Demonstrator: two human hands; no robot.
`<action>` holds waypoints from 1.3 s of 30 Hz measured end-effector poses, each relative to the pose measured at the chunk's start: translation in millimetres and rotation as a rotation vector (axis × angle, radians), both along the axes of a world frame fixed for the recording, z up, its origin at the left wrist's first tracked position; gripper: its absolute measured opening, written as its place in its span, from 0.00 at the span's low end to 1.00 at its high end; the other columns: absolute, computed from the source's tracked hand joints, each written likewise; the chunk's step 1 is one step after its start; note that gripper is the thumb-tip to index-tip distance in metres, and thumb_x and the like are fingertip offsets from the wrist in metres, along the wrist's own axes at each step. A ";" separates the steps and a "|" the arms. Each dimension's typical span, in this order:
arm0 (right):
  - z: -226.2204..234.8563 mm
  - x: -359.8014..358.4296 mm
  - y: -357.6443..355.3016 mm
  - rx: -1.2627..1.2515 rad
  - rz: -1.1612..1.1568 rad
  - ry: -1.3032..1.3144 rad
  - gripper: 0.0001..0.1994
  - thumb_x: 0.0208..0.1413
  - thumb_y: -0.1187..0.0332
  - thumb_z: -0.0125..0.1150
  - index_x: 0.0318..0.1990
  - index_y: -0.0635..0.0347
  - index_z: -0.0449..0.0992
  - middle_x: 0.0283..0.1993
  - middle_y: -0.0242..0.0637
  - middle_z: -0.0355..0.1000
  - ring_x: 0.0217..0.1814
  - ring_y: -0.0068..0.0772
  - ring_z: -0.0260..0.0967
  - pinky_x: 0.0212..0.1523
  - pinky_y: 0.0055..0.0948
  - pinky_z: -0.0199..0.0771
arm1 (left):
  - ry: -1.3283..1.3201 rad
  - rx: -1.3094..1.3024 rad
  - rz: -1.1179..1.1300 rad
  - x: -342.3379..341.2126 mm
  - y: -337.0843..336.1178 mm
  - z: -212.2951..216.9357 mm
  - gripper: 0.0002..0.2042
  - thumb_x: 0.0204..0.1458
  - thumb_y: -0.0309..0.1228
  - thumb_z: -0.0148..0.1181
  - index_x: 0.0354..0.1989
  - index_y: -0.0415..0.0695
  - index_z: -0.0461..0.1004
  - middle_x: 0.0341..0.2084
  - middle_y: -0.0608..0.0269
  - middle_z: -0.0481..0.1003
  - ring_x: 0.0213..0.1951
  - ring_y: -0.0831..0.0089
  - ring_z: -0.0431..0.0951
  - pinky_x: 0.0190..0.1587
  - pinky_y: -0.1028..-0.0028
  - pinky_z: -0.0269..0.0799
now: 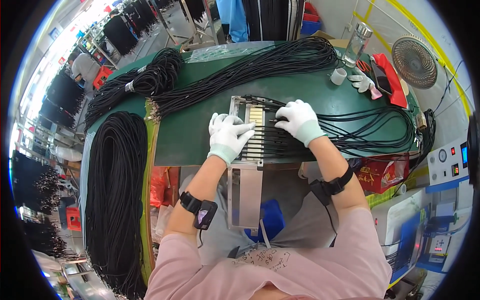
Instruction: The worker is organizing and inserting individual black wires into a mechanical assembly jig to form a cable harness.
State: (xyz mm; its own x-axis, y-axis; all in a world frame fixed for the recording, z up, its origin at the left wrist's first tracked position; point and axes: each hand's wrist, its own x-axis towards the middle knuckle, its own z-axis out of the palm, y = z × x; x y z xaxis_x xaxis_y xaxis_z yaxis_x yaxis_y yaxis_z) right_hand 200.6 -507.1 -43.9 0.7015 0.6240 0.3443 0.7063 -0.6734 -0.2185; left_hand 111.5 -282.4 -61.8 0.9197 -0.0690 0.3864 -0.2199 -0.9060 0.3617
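On the green table in front of me lies a metal fixture (pixel 244 192) with a row of narrow slots (pixel 256 114), its lower part reaching over the table edge. Black cables (pixel 267 141) lie side by side in several lower slots; the upper ones show pale yellow. My left hand (pixel 227 134), in a white glove, rests on the fixture's left side, its fingers stretched toward the slots and thumb apart. Just right of the slots, my gloved right hand (pixel 300 121) is closed on a black cable, whose tip points left. The cables run off rightward in a loose loop (pixel 387 125).
Bundled black cables (pixel 250 70) cross the table's far side, and a large coil (pixel 117 195) hangs at left. A glass bottle (pixel 358 45), a white cup (pixel 338 76), a spare glove (pixel 361 82) and a fan (pixel 414 61) stand far right. A control box (pixel 448 162) is at right.
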 end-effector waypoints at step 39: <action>6.1 -10.1 20.7 0.110 0.011 0.075 0.06 0.47 0.63 0.59 0.24 0.52 0.77 0.25 0.37 0.74 0.32 0.43 0.71 0.36 0.39 0.70 | -0.031 -0.313 0.177 6.0 24.9 -7.9 0.11 0.56 0.37 0.52 0.40 0.47 0.79 0.40 0.59 0.77 0.47 0.63 0.72 0.54 0.67 0.62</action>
State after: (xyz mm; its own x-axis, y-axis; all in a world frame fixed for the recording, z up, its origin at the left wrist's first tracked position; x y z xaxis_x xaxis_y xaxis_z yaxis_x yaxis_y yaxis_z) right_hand 190.5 -486.4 -37.8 0.7211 0.5931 0.3582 0.6924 -0.6348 -0.3428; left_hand 117.5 -257.5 -69.7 0.8945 0.2166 0.3912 -0.0843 -0.7774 0.6234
